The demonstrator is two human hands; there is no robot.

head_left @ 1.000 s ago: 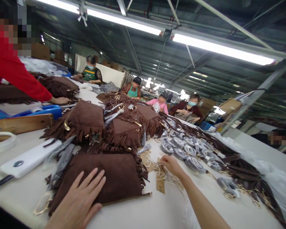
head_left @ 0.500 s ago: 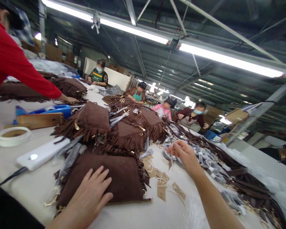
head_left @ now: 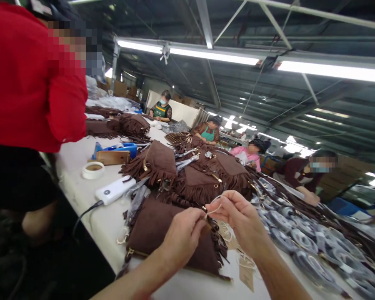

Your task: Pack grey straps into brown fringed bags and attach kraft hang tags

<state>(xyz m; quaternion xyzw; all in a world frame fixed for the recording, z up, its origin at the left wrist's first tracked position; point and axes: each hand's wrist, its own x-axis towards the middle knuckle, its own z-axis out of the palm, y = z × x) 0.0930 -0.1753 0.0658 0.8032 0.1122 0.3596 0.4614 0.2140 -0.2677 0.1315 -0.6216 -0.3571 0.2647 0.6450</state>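
Observation:
My left hand (head_left: 186,233) and my right hand (head_left: 241,218) meet above a brown fringed bag (head_left: 153,221), both with fingers pinched. Between them runs the pale string (head_left: 218,208) of a hang tag, looped over the right fingertips; the tag itself is mostly hidden behind the left fingers. The bag lies flat on the table, its gold zip edge towards me and fringe at its right side. Beside it, under my right wrist, are loose kraft hang tags (head_left: 246,277) with white strings.
More fringed bags (head_left: 201,179) are piled behind. Wrapped straps (head_left: 303,241) cover the right side. At left are a white power bank (head_left: 115,190) with a cable, a tape roll (head_left: 93,170), a phone (head_left: 113,158) and a blue tape dispenser (head_left: 128,148). A co-worker in red (head_left: 34,83) stands close at left.
My left hand has lifted off the bag and joined my right hand at the string. The right hand has brought the hang tag over the bag. The co-worker in red has drawn their arm back.

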